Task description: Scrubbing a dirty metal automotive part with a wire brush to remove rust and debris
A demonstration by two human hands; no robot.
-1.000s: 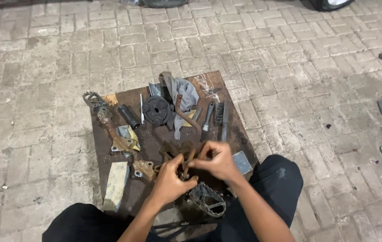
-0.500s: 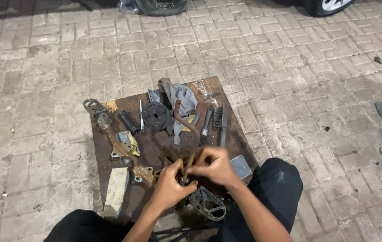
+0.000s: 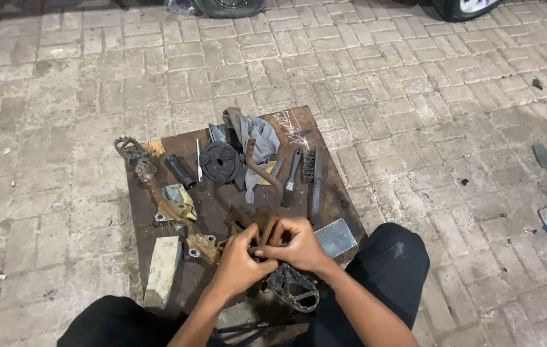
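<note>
You are sitting on the paved floor [image 3: 61, 128] with a dark board [image 3: 142, 212] lying in front of your knees, and you are working at its near edge.

Going from the left: a footpeg [image 3: 131, 149] is lying at the board's far left corner, and a pale block [image 3: 161, 270] is resting at its near left edge. Just right of the block, a rusty bracket [image 3: 203, 246] is lying close by your left hand [image 3: 238, 260].

That hand is reaching in from below with the wrist straight and the fingers [image 3: 248, 239] clenching round a rusty part [image 3: 262, 231]. You are holding the part just above the near middle of the board. Your right hand [image 3: 296, 247] is meeting the left one over the same part, knuckles up and fingers curling onto it, so both hands are grasping it together. I judge that you are in the middle of fitting or prising something on this part; I cannot tell which. Any further work on it is calling for a firm two-handed hold and small fingertip moves.

Beyond the hands, a black disc [image 3: 220, 162] and a grey rag [image 3: 257, 138] are lying mid-board. A brush [image 3: 291, 168] is lying to their right, and a grey plate [image 3: 336, 238] is sitting just beside your right hand. A second footpeg [image 3: 294, 288] is lying under your right wrist.
</note>
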